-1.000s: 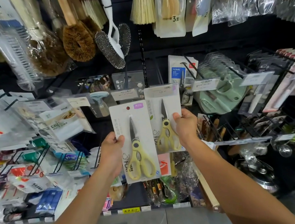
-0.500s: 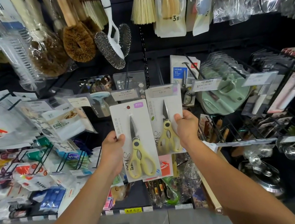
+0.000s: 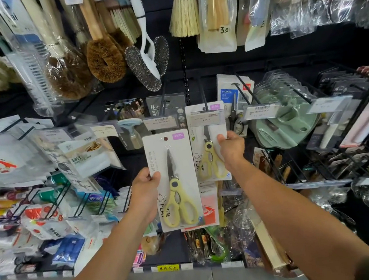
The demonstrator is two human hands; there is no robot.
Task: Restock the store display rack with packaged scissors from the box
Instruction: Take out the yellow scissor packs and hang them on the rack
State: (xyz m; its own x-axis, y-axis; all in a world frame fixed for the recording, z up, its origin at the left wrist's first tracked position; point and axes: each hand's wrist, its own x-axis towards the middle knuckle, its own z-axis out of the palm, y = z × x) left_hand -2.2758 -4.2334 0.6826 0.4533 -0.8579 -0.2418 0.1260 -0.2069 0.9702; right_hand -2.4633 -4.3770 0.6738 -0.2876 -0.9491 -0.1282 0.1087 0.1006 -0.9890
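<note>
My left hand (image 3: 146,190) grips the left edge of a white card pack of yellow-handled scissors (image 3: 174,180), held upright in front of the rack. My right hand (image 3: 231,147) pinches the right edge of a second scissors pack (image 3: 206,142). The top of that pack sits on a black display hook (image 3: 204,96), behind the hook's price tag (image 3: 207,117). The two packs are side by side, the left one lower and nearer to me.
Brushes (image 3: 102,57) and scrubbers hang on the upper row. Green peeler packs (image 3: 284,117) hang to the right, another scissors pack (image 3: 231,97) behind. Bagged goods (image 3: 4,162) fill hooks at left. Shelf edge with a yellow label (image 3: 168,268) runs below.
My right hand has pushed its pack up and back along the hook, so its top now lies behind the price tag. The left pack has stayed about level.
</note>
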